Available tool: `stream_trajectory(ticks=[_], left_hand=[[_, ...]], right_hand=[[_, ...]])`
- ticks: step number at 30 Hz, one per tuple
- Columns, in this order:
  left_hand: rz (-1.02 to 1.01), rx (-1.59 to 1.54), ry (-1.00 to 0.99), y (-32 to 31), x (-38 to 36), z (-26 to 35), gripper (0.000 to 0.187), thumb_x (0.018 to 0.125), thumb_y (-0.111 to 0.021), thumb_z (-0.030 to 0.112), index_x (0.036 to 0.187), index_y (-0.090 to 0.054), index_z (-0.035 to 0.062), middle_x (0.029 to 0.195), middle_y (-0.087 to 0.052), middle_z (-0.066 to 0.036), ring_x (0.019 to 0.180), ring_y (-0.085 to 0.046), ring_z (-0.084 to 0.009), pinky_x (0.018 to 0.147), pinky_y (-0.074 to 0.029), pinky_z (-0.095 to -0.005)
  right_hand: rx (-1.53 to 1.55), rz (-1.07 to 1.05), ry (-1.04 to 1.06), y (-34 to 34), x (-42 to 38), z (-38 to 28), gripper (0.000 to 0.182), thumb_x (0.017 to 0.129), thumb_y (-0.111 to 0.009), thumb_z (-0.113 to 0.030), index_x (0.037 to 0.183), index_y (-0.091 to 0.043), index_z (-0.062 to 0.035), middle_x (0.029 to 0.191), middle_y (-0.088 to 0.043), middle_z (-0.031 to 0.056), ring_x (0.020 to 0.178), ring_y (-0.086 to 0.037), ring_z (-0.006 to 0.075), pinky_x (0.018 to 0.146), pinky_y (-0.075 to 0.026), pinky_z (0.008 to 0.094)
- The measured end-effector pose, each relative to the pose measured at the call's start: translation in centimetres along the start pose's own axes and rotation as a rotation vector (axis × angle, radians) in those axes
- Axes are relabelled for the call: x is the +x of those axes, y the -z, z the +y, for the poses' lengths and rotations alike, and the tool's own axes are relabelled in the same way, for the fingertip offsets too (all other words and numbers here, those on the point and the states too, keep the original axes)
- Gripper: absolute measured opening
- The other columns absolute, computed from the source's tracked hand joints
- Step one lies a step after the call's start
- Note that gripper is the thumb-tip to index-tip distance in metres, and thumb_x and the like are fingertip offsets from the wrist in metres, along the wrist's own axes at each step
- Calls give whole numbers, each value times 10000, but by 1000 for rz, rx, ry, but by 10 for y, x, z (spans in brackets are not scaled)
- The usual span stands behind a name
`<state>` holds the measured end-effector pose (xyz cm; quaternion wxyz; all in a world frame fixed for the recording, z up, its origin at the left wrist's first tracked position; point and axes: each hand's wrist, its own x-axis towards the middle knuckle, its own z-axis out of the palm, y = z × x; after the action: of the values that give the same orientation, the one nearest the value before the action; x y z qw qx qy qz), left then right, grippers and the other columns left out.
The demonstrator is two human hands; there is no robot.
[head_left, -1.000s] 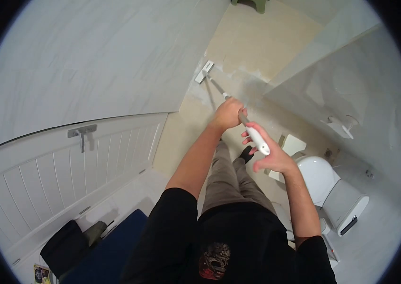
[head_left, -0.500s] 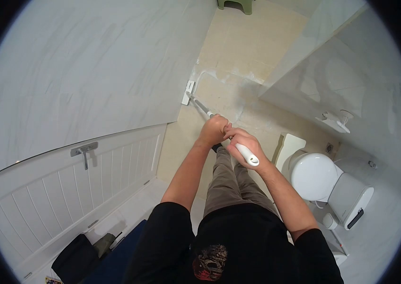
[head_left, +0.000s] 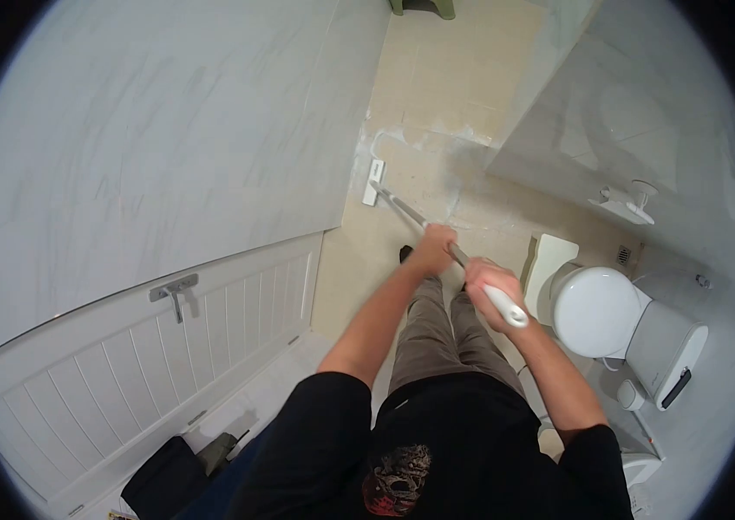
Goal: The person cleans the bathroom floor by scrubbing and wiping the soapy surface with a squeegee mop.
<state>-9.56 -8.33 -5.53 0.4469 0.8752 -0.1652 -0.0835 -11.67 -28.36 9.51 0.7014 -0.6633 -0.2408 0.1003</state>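
Note:
I hold a long-handled floor brush (head_left: 373, 184) in both hands; its flat white head lies on the beige floor, a little out from the left wall. Bristles under the head are hidden. My left hand (head_left: 437, 246) is closed around the grey shaft. Higher up, near the white grip end, my right hand (head_left: 490, 279) is wrapped around the handle. A short length of shaft shows between the two hands. White foamy streaks (head_left: 393, 137) lie on the floor beyond the brush head.
To the right stand a white toilet (head_left: 594, 312) and a pale stool-like piece (head_left: 549, 264). A paper holder (head_left: 627, 206) juts from the right wall. On the left is a white panelled door (head_left: 150, 347) with a lever handle (head_left: 175, 295). A green stool (head_left: 437, 7) shows at the top.
The brush head has come slightly away from the left wall. Both hands have moved right and back with the handle, and more shaft shows between them. The view has shifted a little.

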Motion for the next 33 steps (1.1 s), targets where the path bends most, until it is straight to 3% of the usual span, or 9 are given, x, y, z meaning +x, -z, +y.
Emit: stream_trajectory(ticks=[8,14,16,19,21,24,26,31,33], left_hand=[[-131,-138,60,-89,19,102,84,747,-623,110,702,-552,106,783,-602,-69,881,-565,-336,940,-339,-577],[-256,75,78,-79,6,70,40,715,-633,115,710,-605,86,845,-644,-117,956,-596,-365,970,-353,-623],[-253,157,94,-60,-1,48,51,693,-647,114,722,-623,78,869,-654,-140,962,-606,-377,964,-365,-635],[-153,204,50,-31,-14,-9,74,668,-666,101,714,-613,77,834,-635,-153,923,-600,-384,880,-417,-590],[-105,216,-4,-12,-21,-49,188,573,-723,79,683,-570,80,773,-599,-139,843,-587,-383,773,-434,-477],[-237,216,100,13,-18,-58,100,645,-678,43,694,-595,69,802,-609,-163,872,-593,-391,800,-448,-473],[-168,166,72,9,-18,-53,100,651,-687,53,698,-600,69,810,-611,-172,858,-588,-400,789,-451,-469],[-182,174,29,-53,0,17,87,677,-681,104,729,-614,84,825,-630,-148,903,-589,-394,781,-436,-523],[-200,-35,103,-87,7,56,85,712,-678,133,743,-617,84,854,-637,-136,924,-589,-383,833,-411,-585]], right_hand=[[-53,91,-129,71,-62,-77,169,857,-579,-51,712,-495,-29,714,-524,100,739,-553,284,927,-459,467],[-7,57,-200,59,-84,-39,190,908,-610,-118,763,-512,-44,815,-566,87,885,-590,291,976,-442,498],[14,17,-171,42,-77,-15,171,933,-589,-96,794,-501,-51,860,-581,90,1007,-598,318,988,-432,491],[74,26,-131,4,-57,28,138,916,-594,-36,806,-510,-33,877,-588,106,994,-594,313,925,-470,436],[75,59,-116,-21,-40,45,128,909,-598,-22,812,-514,-24,879,-586,117,984,-594,310,902,-480,418],[35,23,-80,-34,-26,52,105,891,-605,-3,822,-525,-6,856,-580,133,933,-601,317,883,-489,404],[0,21,-60,-27,-24,47,97,819,-658,15,831,-564,-8,925,-639,168,945,-652,333,827,-523,383],[-44,128,-103,31,-55,-5,120,906,-599,-67,825,-568,16,899,-636,168,815,-628,325,771,-514,391],[-72,160,-166,61,-75,-38,168,905,-597,-92,781,-555,13,861,-631,158,803,-621,309,759,-512,397]])
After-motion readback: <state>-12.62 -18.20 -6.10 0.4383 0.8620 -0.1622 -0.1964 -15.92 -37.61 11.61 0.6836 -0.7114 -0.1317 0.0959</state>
